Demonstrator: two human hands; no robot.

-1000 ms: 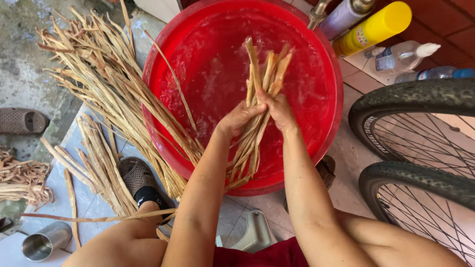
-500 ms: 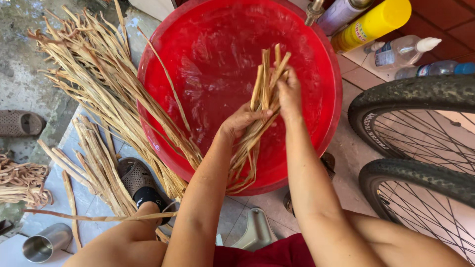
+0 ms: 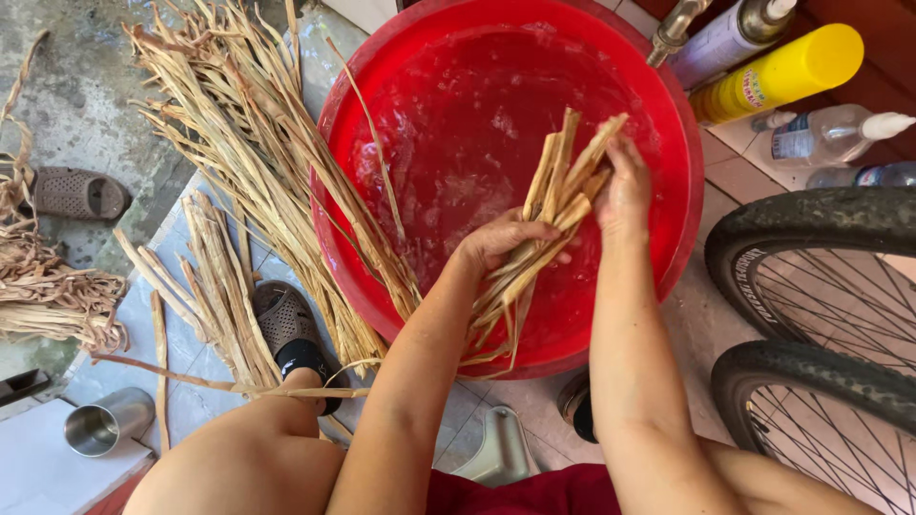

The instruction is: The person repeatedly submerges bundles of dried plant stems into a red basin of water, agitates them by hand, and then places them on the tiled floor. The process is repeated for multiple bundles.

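Now that the bundle of dried strips (image 3: 544,229) has tilted toward two o'clock, left hand (image 3: 496,243) and right hand (image 3: 625,186) grip it closed-fingered above the red basin (image 3: 668,114), gathered rather than soaking.

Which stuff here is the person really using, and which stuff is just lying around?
In use:
- left hand and right hand, both gripping the bundle of dry strips
- red basin with water, under the bundle
- pile of dry strips lying over the basin's left rim

Just lying about:
- yellow spray can
- clear bottle
- bicycle tyres
- metal cup
- grey sandal
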